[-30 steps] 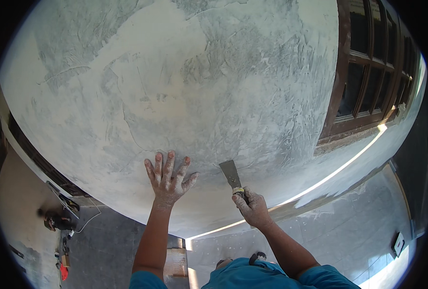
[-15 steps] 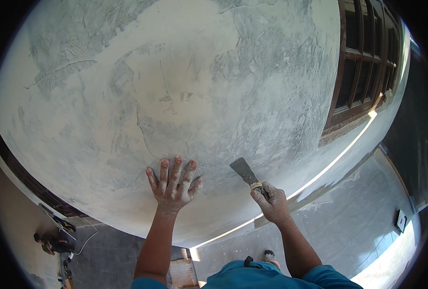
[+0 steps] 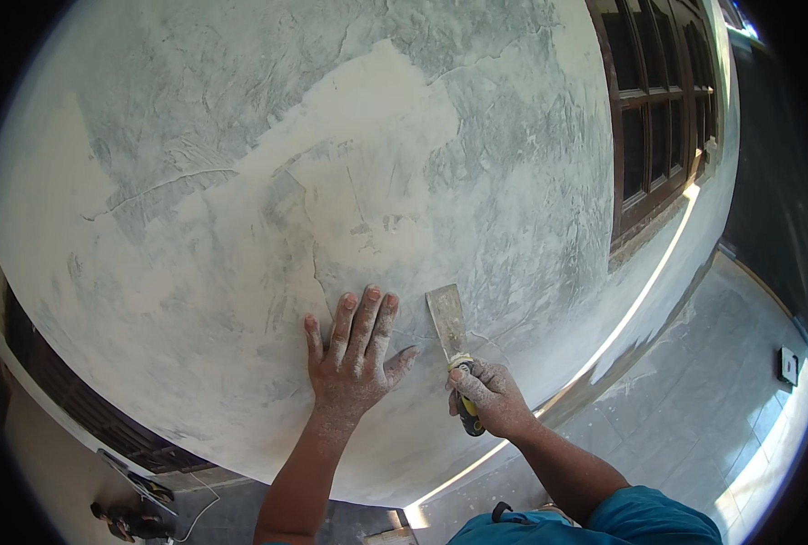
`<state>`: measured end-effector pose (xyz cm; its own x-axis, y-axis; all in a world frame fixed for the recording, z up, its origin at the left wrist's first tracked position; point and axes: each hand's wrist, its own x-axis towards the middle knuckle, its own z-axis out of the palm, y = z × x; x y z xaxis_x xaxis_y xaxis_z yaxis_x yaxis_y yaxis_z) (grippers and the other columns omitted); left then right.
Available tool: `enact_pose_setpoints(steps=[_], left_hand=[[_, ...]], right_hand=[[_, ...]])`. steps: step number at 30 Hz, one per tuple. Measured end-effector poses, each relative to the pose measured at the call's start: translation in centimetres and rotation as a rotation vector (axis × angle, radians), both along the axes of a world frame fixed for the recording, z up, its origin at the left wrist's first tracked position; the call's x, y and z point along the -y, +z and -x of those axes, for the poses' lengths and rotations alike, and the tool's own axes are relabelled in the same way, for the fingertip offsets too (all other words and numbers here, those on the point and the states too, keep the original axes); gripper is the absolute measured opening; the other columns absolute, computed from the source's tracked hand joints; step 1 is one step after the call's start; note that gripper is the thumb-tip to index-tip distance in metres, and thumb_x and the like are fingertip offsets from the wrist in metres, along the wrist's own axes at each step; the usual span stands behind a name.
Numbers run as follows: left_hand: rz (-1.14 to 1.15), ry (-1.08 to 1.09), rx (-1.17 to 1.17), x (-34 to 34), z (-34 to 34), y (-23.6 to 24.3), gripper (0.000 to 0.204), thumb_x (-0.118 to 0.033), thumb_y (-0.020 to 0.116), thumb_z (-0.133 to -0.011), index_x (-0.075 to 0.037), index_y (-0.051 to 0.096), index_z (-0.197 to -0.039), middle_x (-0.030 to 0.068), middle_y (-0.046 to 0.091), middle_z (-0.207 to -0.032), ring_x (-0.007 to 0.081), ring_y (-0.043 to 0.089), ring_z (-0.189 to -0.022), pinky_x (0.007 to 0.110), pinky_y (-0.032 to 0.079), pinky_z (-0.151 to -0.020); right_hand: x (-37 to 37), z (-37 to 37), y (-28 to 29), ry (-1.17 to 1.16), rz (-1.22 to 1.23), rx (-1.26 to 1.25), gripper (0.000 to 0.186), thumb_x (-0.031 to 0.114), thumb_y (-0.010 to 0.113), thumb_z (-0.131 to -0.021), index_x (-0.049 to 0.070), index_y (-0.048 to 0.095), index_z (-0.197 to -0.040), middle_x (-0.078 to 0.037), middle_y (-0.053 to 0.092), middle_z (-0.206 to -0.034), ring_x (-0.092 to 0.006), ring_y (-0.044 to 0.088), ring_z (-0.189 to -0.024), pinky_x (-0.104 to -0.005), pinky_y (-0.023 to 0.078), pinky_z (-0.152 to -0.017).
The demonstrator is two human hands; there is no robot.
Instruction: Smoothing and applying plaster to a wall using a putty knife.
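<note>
My left hand (image 3: pixel 354 359) lies flat against the plastered wall (image 3: pixel 267 263), its dusty fingers spread and pointing upward. To the right of it, my right hand (image 3: pixel 487 397) grips the black and yellow handle of a putty knife (image 3: pixel 448 320). The knife's broad metal blade points up and is smeared with pale plaster; it is at the wall's surface, though firm contact is hard to make out. White patches and grey-green areas cover the wall, and a thin crack runs down toward my left fingertips. White dust coats both hands.
A brown wooden window (image 3: pixel 663 118) is set in the wall at upper right. Grey floor tiles (image 3: pixel 640 436) lie below, with a small white and black object (image 3: pixel 788 366) at far right. At lower left, a person (image 3: pixel 131 522) is near a pale cable (image 3: pixel 206 509).
The view has shifted. The putty knife has turned, its blade now more upright and its broad face showing, with its handle in sight. My right hand is closer to my left, which stays flat.
</note>
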<state>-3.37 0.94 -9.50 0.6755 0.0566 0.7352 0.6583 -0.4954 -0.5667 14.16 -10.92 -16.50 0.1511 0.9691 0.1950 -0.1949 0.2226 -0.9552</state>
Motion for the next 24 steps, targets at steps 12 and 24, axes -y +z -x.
enact_pose_setpoints(steps=[12,24], left_hand=[[-0.021,0.044,-0.112,0.7,-2.4,11.7,0.102,-0.060,0.076,-0.067,-0.014,0.039,-0.150,0.0074,0.030,-0.159,0.0267,0.022,-0.149,0.062,0.010,-0.118],[-0.037,0.060,-0.107,0.5,-2.7,11.5,0.103,-0.060,0.076,-0.068,-0.012,0.038,-0.151,0.0080,0.029,-0.160,0.0274,0.021,-0.149,0.063,0.009,-0.118]], right_hand=[[-0.6,-0.1,4.2,-0.032,-0.099,-0.066,0.033,0.036,0.054,-0.101,0.007,0.059,-0.085,-0.002,0.060,-0.064,-0.0081,0.056,-0.058,-0.0257,0.043,-0.055],[-1.0,-0.4,3.5,-0.079,-0.092,-0.060,0.036,0.039,0.054,-0.100,0.007,0.059,-0.083,-0.002,0.061,-0.063,-0.0082,0.056,-0.057,-0.0255,0.043,-0.055]])
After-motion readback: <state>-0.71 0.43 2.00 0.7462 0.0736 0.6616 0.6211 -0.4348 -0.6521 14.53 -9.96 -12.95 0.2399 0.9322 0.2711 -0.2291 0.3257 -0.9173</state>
